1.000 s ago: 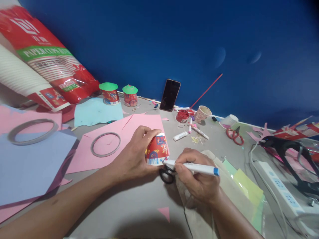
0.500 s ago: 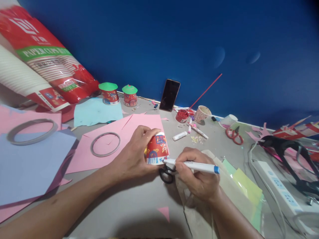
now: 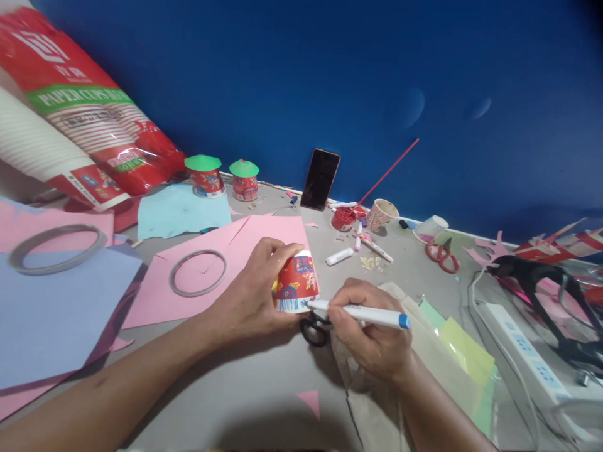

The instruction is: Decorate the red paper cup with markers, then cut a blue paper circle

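Observation:
My left hand (image 3: pixel 254 292) is wrapped round an upside-down red printed paper cup (image 3: pixel 298 282) that rests on the grey table. My right hand (image 3: pixel 367 333) pinches a white marker with a blue end (image 3: pixel 365 313), and its tip touches the cup's white lower rim. Black scissors (image 3: pixel 313 329) lie just under the marker, between my two hands. A pink paper sheet (image 3: pixel 221 267) with a grey tape ring (image 3: pixel 196 272) on it lies behind my left hand.
Two red cups with green lids (image 3: pixel 205 175) stand by the blue wall, beside sleeves of paper cups (image 3: pixel 80 125). A phone (image 3: pixel 320 179), markers, a red paint pot (image 3: pixel 343 218) and red scissors (image 3: pixel 440 254) lie further back. A power strip (image 3: pixel 522 355) and black tool are at right.
The marker tip has crept slightly left along the cup's rim. Both hands otherwise stay in place.

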`<state>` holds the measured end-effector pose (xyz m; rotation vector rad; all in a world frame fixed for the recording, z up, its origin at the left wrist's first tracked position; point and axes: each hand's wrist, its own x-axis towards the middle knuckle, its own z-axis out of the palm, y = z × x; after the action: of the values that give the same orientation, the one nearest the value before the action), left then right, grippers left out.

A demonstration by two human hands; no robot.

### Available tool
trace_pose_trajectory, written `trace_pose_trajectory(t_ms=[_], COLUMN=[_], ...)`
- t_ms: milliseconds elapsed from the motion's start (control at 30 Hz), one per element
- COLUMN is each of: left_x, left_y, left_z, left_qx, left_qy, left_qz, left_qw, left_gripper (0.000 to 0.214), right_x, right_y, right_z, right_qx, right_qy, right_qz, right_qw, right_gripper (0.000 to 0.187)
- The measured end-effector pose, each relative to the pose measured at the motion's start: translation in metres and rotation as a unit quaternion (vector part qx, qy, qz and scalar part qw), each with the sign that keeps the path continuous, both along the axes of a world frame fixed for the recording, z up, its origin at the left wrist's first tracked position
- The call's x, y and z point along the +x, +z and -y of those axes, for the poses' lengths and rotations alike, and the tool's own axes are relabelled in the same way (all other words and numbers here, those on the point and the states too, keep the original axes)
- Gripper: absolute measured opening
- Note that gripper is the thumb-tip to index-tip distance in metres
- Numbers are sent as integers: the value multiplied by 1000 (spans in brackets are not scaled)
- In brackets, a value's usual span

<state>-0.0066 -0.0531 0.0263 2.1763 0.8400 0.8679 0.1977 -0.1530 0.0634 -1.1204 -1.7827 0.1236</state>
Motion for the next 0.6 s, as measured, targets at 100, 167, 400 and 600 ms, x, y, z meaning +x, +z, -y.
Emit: trace_pose_trajectory(t_ms=[100, 167, 400, 600], left_x=[0, 0, -1, -1], left_y=[0, -1, -2, -2], left_z=[-1, -2, -1, -1], left_qx=[-5, -3, 5, 5], left_qy=[2, 4, 1, -6], left_qz=[3, 11, 5, -1], left_qw=[1000, 1000, 1000, 1000], left_gripper=[89, 89, 88, 90], right_x=[0, 0, 0, 0], right_y=[1, 2, 2, -1], right_z=[0, 1, 0, 0], right_qx=[8, 10, 7, 1], right_qy=[-19, -27, -14, 3], right_qz=[-5, -6, 2, 11], right_qw=[1000, 1000, 1000, 1000], right_gripper=[16, 16, 16, 15])
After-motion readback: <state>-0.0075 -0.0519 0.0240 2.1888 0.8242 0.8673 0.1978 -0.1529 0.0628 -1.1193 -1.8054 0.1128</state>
